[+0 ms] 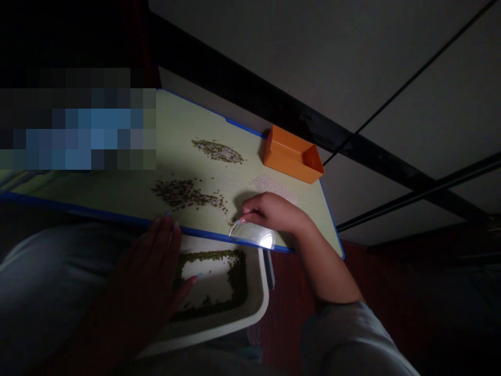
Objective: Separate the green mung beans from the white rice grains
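Observation:
My right hand (270, 211) is closed, with thumb and curled index finger at the rim of a clear shallow dish (254, 234). The dish lies at the near blue edge of a pale board (250, 180) and reflects a bright spot. A few dark grains are beside my fingertips. Left of them spreads a pile of dark green seeds (178, 194). My left hand (156, 261) is open, fingers stretched towards the board's near edge and thumb apart, over a white tray (263, 292). Green seeds (237, 282) line the tray's inner border.
Farther back on the board lies a second seed pile (219, 151), mixed with pale grains. An orange box (291, 156) stands at the far right corner. Whitish grains (270, 185) lie between it and my right hand. Pale cabinet panels (313, 62) rise behind. The left side is pixelated.

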`<state>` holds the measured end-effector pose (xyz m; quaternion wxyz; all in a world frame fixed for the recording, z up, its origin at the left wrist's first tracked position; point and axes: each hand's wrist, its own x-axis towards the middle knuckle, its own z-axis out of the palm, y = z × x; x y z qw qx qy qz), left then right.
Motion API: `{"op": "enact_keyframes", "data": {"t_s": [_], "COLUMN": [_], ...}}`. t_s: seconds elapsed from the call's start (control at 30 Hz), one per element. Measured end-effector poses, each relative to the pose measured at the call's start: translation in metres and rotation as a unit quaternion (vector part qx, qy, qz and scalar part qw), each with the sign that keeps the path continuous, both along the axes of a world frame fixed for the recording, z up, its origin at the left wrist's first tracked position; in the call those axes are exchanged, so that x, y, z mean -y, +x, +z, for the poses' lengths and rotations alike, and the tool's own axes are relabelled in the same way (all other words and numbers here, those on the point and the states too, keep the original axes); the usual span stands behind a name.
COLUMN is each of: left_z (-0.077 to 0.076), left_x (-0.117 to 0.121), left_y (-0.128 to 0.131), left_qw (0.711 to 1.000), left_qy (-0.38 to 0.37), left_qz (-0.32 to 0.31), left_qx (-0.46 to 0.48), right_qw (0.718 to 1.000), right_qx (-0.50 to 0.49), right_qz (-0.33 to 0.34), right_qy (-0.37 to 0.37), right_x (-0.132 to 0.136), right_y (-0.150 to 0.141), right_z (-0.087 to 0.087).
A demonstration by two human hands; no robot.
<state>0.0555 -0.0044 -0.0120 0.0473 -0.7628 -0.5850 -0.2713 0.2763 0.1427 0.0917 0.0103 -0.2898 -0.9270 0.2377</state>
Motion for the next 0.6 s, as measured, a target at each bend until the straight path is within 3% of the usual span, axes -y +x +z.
{"op": "enact_keyframes", "data": {"t_s": [0.13,0.47,0.6], "left_z": [0.0,-0.002,-0.002], "left_x": [0.0,-0.001,-0.001], "left_y": [0.001,0.0,0.0], "left_qw": [1.0,1.0,1.0], "left_qy": [0.004,0.01,0.011], "left_qz": [0.0,0.003,0.006], "left_qx": [0.001,0.001,0.003], "right_qw": [1.0,0.998,0.999], "right_qx": [-0.011,0.031,0.022], "right_qz": [0.018,-0.04,-0.031], "right_qy": [-0.02,-0.043,-0.007], "right_x": [0.0,-0.004,-0.002], "right_y": [0.002,0.013,0.005], "right_z": [0.001,0.009,0.005]}}
